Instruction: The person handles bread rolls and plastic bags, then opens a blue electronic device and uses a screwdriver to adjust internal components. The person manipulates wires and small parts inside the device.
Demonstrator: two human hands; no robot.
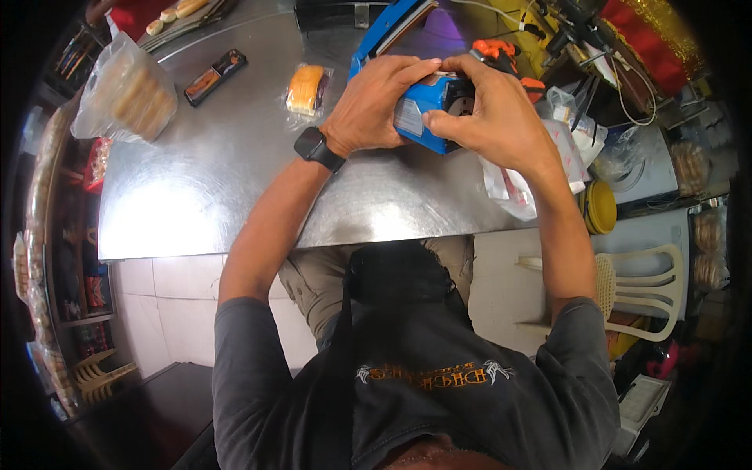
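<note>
Between my two hands is a small blue box (pixel 421 107) with a pale printed side panel and a dark end bearing a round pattern. My left hand (pixel 377 102), with a black watch on its wrist, wraps the box from the left and hides its far left side. My right hand (pixel 505 117) grips it from the right, the thumb pressed near the dark end and the fingers over the top. The box is over a shiny metal table (pixel 235 157). Left of my left hand lies a wrapped bread roll (pixel 304 90) in clear plastic.
A narrow dark packet (pixel 215 77) and a plastic bag of bread (pixel 133 98) are on the table's left. Behind the hands stands a larger blue container (pixel 384 35). Orange-and-black tools (pixel 501 55), white bags (pixel 513 188), a yellow tub (pixel 601 207) and a plastic chair (pixel 646 290) are at right.
</note>
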